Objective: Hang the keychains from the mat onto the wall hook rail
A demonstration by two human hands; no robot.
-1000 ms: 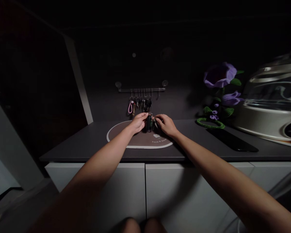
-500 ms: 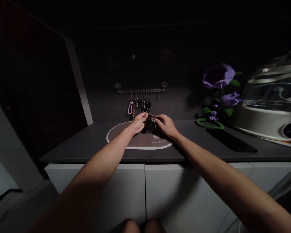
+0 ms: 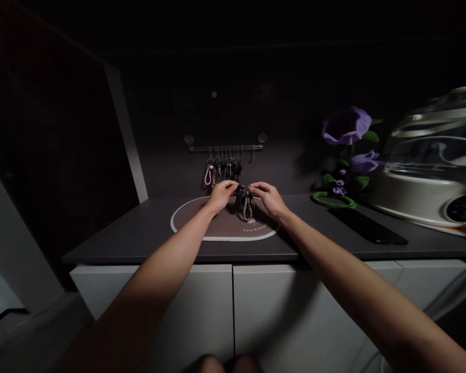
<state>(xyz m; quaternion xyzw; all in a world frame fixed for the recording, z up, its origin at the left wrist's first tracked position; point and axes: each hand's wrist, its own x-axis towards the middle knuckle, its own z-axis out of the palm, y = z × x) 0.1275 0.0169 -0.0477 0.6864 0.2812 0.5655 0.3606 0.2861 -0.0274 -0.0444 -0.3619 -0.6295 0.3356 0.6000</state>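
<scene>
1. Key bunch point(image 3: 242, 199) sits at the centre of the scene, dark keys clustered together with a braided cord loop point(image 3: 247, 209) at its lower end. It is over the near half of an oval brown mat point(image 3: 192, 220) with a white edge. I cannot tell whether its lower end touches the mat.
2. Left hand point(image 3: 220, 196) is at 9 o'clock of the bunch, its fingers narrowed to a pinch on a thin metal ring point(image 3: 241, 185) at the top.
3. Right hand point(image 3: 266, 199) is at 3 o'clock of the bunch, also in a narrow pinch, with its fingertips at the other side of that ring.
4. At 12 o'clock, a clear rail point(image 3: 226, 147) on the dark wall carries a row of hanging keys point(image 3: 225, 168), with a pink loop strap point(image 3: 208, 176) at their left end.
5. Farther off at 3 o'clock on the dark counter point(image 3: 116, 241) stand an artificial purple flower point(image 3: 346, 126), a green loop point(image 3: 334, 200), a black phone point(image 3: 367, 226) lying flat, and a white cooker with a clear dome point(image 3: 423, 199).
6. White cabinet doors point(image 3: 279, 311) run below the counter.
</scene>
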